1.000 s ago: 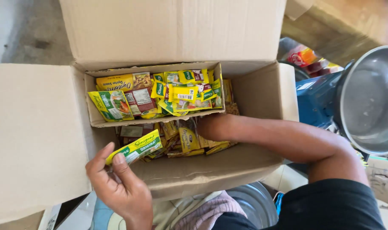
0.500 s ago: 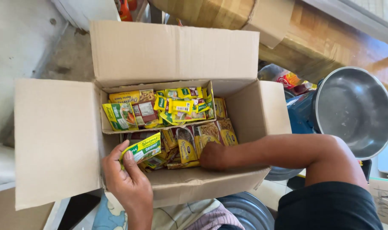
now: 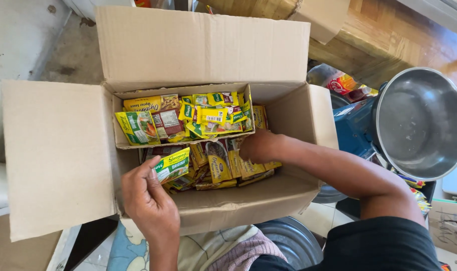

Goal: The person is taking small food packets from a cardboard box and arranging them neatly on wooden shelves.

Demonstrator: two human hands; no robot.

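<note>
My left hand [image 3: 150, 200] pinches a green sachet [image 3: 171, 165] at the near-left edge of the box [image 3: 248, 200], its long axis tilted up to the right. My right hand [image 3: 261, 146], fingers curled closed, presses on the yellow packets [image 3: 228, 165] just beyond. Further, a tray [image 3: 138, 145] holds more.

Yellow-green sachet [image 3: 172, 165] — brown cardboard box [image 3: 57, 155]
</note>
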